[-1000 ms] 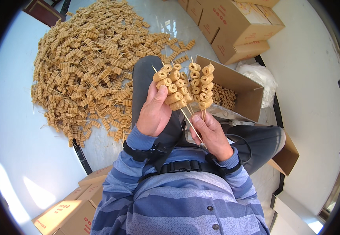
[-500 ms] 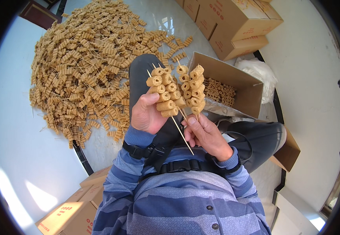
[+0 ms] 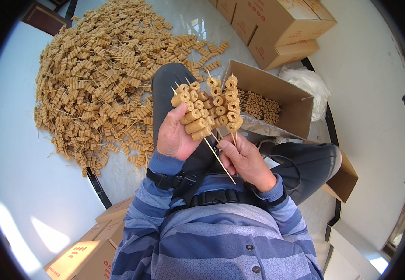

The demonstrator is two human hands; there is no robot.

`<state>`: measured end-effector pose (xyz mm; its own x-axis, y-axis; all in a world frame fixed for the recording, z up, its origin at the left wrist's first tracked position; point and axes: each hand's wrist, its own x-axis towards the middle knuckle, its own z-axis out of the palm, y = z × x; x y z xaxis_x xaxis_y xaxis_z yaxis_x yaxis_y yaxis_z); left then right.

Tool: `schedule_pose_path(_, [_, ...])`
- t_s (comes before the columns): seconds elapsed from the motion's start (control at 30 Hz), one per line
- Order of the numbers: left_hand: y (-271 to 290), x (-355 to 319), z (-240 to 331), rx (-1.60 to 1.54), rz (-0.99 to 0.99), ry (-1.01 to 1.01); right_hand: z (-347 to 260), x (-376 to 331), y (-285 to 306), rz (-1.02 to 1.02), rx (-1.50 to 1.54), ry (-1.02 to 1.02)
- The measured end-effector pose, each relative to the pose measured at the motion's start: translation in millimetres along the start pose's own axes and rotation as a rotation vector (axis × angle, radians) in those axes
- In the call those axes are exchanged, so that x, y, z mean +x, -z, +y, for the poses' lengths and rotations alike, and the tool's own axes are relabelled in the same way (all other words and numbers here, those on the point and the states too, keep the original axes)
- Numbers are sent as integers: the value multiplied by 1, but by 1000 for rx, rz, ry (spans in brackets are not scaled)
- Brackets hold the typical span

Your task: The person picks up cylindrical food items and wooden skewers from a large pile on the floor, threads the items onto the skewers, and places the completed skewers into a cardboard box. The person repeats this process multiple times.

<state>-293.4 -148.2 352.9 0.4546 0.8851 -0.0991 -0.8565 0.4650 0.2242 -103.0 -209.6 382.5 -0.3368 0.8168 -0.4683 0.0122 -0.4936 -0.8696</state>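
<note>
Several wooden skewers threaded with short, hollow tan rolls are held up in front of my lap. My left hand (image 3: 177, 133) is closed round a bunch of these skewers (image 3: 195, 114), its thumb pressed on the rolls. One bare stick points down and to the right out of that bunch. My right hand (image 3: 245, 158) pinches the lower stick ends of other skewers (image 3: 230, 102), whose rolls stand upright just right of the left bunch. The two groups touch or overlap in the middle. The fingers behind the rolls are hidden.
A large heap of similar skewers (image 3: 100, 79) covers the floor at the left. Beyond my right knee, an open carton (image 3: 286, 105) holds stacked skewers. A white plastic bag (image 3: 307, 88) lies beside it. Closed cartons (image 3: 277, 28) stand at the far right, with more cartons (image 3: 83, 254) near left.
The right-hand skewers have shifted slightly left, against the left bunch. The left bunch has tilted a little further left at its top. Both hands keep their hold.
</note>
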Motion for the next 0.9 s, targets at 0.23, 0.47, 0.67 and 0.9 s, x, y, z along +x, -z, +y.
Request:
schedule_pose_path(0.23, [-4,-3,1,106,158,-113,7,2,2,-49,221,-21])
schedule_pose_path(0.47, [-7,-2,-4,126,190,-99,4,1,18,-217,245,-46])
schedule_pose_path(0.67, [-8,-3,-8,43,98,-40,-1,-1,19,-247,143,-58])
schedule_pose_path(0.9, [-5,-4,-17,103,147,-73,-4,-2,23,-331,167,-128])
